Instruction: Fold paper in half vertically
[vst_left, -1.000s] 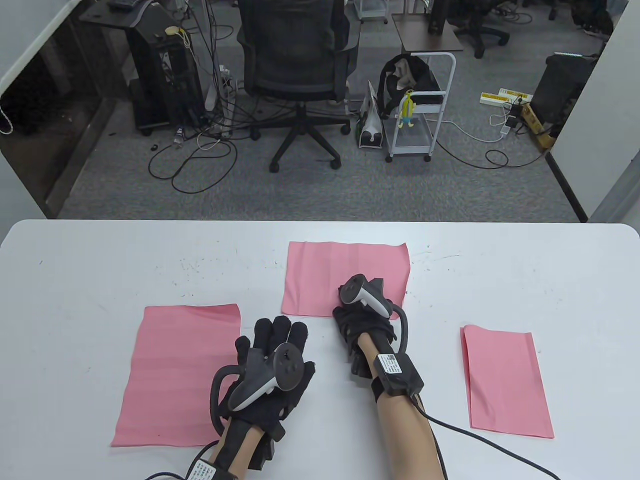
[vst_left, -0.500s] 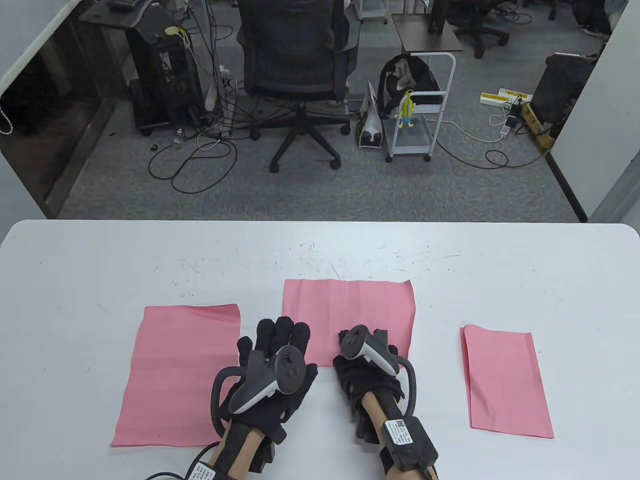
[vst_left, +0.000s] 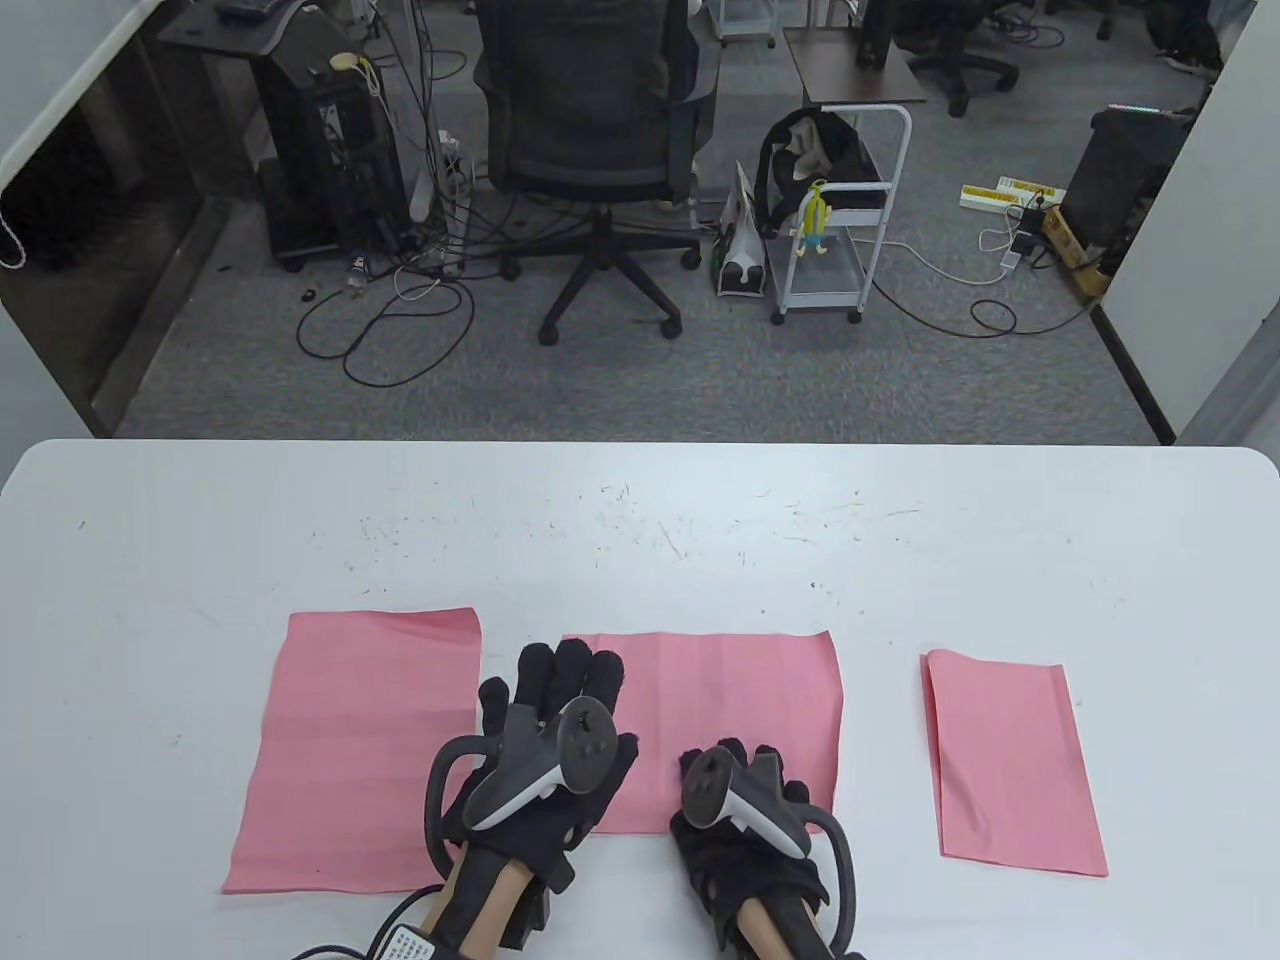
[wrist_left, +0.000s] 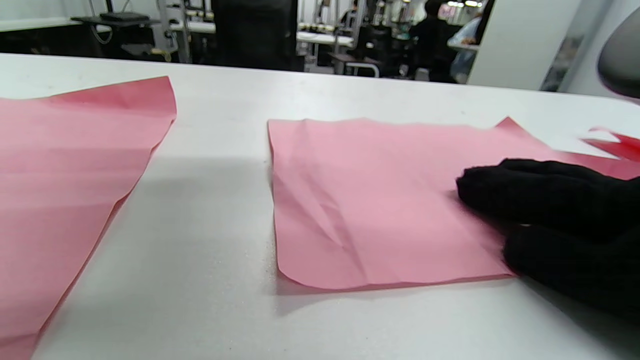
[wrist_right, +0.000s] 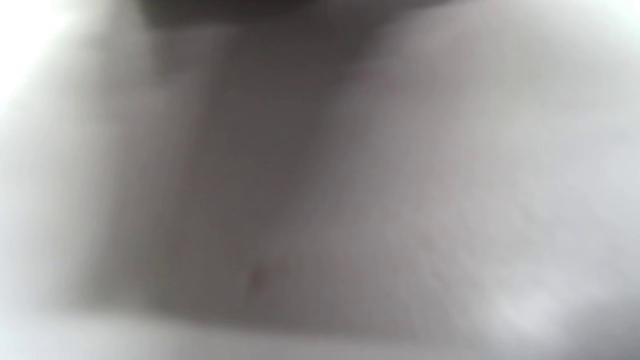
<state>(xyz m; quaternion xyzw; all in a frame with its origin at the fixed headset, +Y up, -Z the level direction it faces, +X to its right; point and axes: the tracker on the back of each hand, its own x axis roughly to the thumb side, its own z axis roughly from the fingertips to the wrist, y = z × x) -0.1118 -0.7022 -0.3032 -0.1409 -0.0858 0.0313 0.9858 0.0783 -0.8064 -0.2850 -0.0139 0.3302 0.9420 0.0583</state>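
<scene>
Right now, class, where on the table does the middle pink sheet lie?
In the table view the middle pink sheet lies near the front edge, between the large sheet and the folded sheet, with both hands on its near edge.

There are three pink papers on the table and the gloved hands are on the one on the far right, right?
Not quite. Three pink papers, yes, but the left hand and right hand rest on the middle paper, as the table view shows. The right-hand paper lies apart, untouched.
</scene>
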